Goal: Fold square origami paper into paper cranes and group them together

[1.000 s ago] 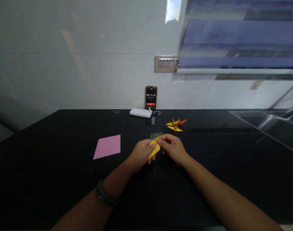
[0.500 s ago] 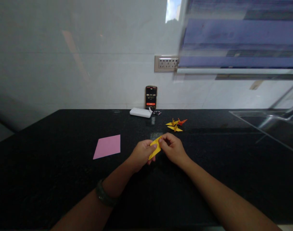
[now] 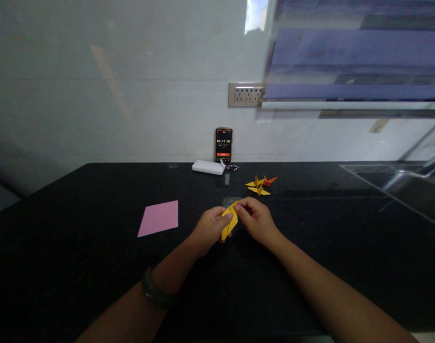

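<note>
A folded piece of yellow paper [image 3: 229,221] is held just above the black countertop [image 3: 77,267]. My left hand [image 3: 208,229] pinches its lower part with thumb and fingers. My right hand [image 3: 257,220] pinches its upper tip. Both hands are closed on the paper. A dark band sits on my left wrist.
A pink paper square [image 3: 159,217] lies flat to the left. Several small folded paper cranes [image 3: 260,185], yellow and orange, sit behind my hands. A phone [image 3: 223,145] showing a timer leans on the wall behind a white power bank [image 3: 207,167]. A steel sink [image 3: 399,183] is at the right.
The yellow paper has been turned more upright between my hands. My right fingers have slid closer to the left thumb at its tip. The phone timer has advanced one second.
</note>
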{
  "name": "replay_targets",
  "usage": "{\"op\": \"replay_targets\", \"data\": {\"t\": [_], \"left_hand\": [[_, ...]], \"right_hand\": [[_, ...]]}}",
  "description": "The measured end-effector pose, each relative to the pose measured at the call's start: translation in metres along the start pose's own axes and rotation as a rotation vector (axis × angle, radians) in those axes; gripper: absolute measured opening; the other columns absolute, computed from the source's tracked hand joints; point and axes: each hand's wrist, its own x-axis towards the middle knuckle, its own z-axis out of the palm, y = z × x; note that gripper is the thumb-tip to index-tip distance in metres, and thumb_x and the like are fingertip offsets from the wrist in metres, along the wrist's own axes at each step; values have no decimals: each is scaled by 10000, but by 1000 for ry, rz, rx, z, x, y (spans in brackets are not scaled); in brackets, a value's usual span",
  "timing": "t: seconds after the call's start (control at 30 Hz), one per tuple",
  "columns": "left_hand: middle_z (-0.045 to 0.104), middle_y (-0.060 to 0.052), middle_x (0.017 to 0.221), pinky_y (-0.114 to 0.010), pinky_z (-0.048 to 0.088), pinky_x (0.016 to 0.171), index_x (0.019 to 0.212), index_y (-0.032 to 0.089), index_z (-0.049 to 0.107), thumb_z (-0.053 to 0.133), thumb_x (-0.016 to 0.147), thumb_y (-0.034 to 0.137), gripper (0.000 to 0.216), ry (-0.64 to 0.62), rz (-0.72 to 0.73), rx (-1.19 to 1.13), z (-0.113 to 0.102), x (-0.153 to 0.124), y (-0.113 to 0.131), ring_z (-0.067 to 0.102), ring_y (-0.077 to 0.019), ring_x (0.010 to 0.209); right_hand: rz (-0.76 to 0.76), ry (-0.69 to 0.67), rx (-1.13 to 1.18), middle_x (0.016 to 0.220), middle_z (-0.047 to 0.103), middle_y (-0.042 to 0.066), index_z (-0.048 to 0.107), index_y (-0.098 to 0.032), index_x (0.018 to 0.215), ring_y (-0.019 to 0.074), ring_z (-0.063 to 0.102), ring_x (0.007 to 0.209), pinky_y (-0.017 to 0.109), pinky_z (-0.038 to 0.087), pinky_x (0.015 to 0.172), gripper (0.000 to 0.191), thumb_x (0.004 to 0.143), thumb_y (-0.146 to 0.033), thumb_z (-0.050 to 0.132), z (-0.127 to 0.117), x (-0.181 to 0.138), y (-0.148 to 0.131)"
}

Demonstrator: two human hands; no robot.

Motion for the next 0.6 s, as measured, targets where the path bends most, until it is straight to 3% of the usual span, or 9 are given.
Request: {"op": "replay_targets", "data": {"t": [0.6], "left_hand": [[484, 56, 456, -151, 232, 325, 747, 135, 488, 502, 733, 383, 249, -38, 31, 90, -4, -1, 1, 347, -31, 309]], "right_hand": [[-40, -46, -12, 686, 579, 20, 576, -171, 720, 121, 525, 627, 226, 405, 557, 120, 785, -231, 495, -3, 0, -6]]}}
